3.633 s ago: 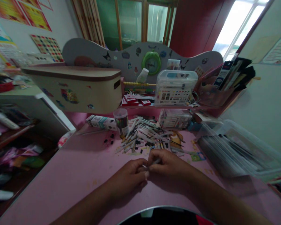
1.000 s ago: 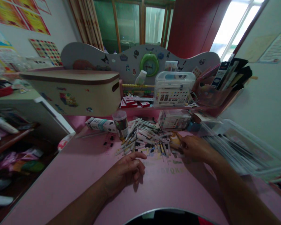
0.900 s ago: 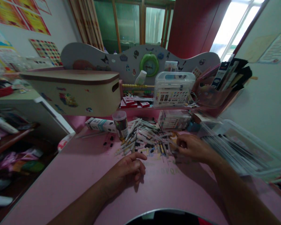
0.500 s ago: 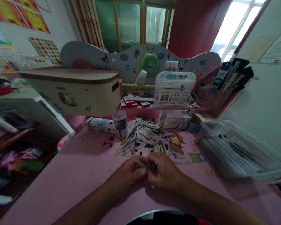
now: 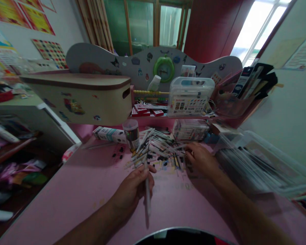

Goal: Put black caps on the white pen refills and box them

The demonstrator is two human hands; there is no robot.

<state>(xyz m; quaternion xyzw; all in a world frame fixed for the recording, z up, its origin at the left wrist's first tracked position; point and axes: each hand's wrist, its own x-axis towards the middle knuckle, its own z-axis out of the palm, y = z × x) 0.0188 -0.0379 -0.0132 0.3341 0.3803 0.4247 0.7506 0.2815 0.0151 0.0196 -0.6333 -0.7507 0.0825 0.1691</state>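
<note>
My left hand point(image 5: 136, 183) pinches a slim pen with a pale translucent barrel point(image 5: 148, 195) between thumb and fingers. The pen points away from me, its lower end hanging over the pink desk. At the right edge of a heap of pale pens and pen parts point(image 5: 160, 146) is my right hand point(image 5: 200, 156). Its thumb and fingers are drawn together among the thin sticks there; what lies between them is too small to make out. Small black caps point(image 5: 121, 149) lie left of the heap, and more are scattered along its front.
A clear plastic bin point(image 5: 260, 170) full of pale pens stands on the right of the pink desk point(image 5: 91, 190). Behind the heap are a clear jar of pens point(image 5: 131, 134), a white patterned box point(image 5: 109, 135) and a clear case point(image 5: 191, 129). A beige storage box point(image 5: 86, 102) overhangs the back left.
My hands, together at the desk's middle before, are now apart. The right has moved forward and right to the heap; the left now holds the pen lengthwise.
</note>
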